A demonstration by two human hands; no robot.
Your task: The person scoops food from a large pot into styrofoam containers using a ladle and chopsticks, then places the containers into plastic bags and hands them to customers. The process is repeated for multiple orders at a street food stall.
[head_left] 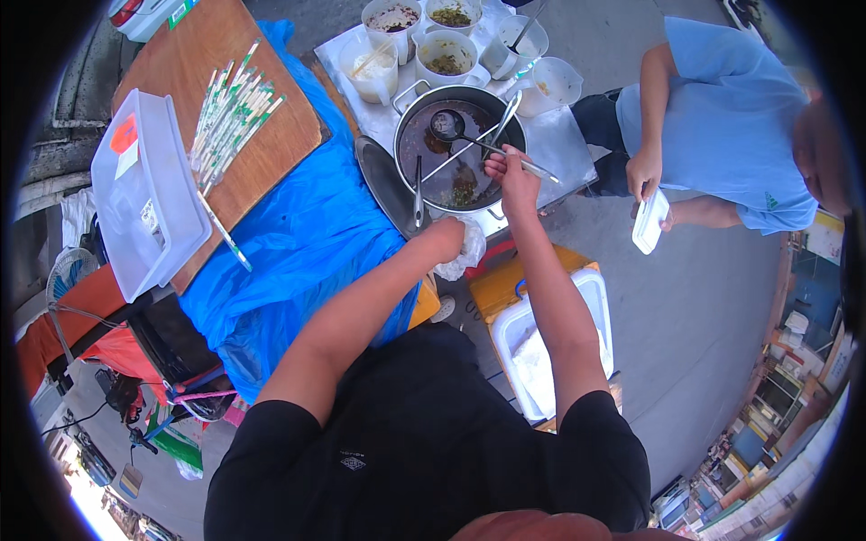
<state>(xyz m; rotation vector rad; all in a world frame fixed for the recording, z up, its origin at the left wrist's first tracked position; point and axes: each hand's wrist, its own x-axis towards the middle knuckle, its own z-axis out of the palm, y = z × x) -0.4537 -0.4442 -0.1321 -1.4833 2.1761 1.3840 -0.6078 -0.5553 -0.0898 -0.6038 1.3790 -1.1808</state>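
Note:
A large round metal pot [403, 110] of dark soup stands at the front of a metal-topped table, with a thin metal bar across it. My right hand [516, 183] is closed round the handle of a ladle [446, 123], whose dark bowl is over the soup at the pot's far left. Just below the pot's near rim, my left hand [444, 240] is closed on a crumpled clear plastic bag [466, 252]; whether a bowl is inside it I cannot tell. Two more utensil handles [419, 200] lean in the pot. A dark round lid [381, 185] rests against its left side.
Several white jugs [368, 81] of toppings stand behind the pot. At the left, wrapped chopsticks [230, 126] and a clear plastic bin [144, 198] lie on a wooden board [293, 126]. A white tub [597, 311] is by my right arm. A person [722, 126] in blue holds a white object [647, 223].

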